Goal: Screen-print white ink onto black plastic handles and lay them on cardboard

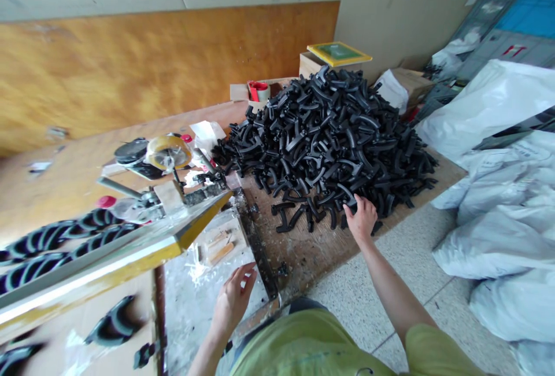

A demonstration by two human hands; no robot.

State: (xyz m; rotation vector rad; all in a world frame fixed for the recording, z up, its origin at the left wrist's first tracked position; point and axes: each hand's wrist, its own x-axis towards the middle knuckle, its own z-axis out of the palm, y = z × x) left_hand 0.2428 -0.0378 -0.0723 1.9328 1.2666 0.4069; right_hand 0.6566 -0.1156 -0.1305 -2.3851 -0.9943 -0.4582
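A big heap of curved black plastic handles point(321, 127) covers the right part of the table. At its front edge my right hand point(363, 221) has thumb and fingers around the end of one black plastic handle point(347, 193), which still lies among the others. My left hand point(235, 297) hovers over the front of a pale work board point(195, 301), fingers loosely bent and apart, with nothing in them. Small wooden sticks point(221, 253) lie on the board beyond it. Left of them stands a yellow-edged screen frame point(173, 249), tilted up in a metal clamp point(147, 199).
Curved black parts point(47, 243) stand in rows at the left. A tape roll point(169, 152) lies behind the clamp, and a box with red tape point(259, 91) stands against the wall. White sacks point(498, 237) crowd the floor at right. A green-yellow frame point(339, 53) rests behind the heap.
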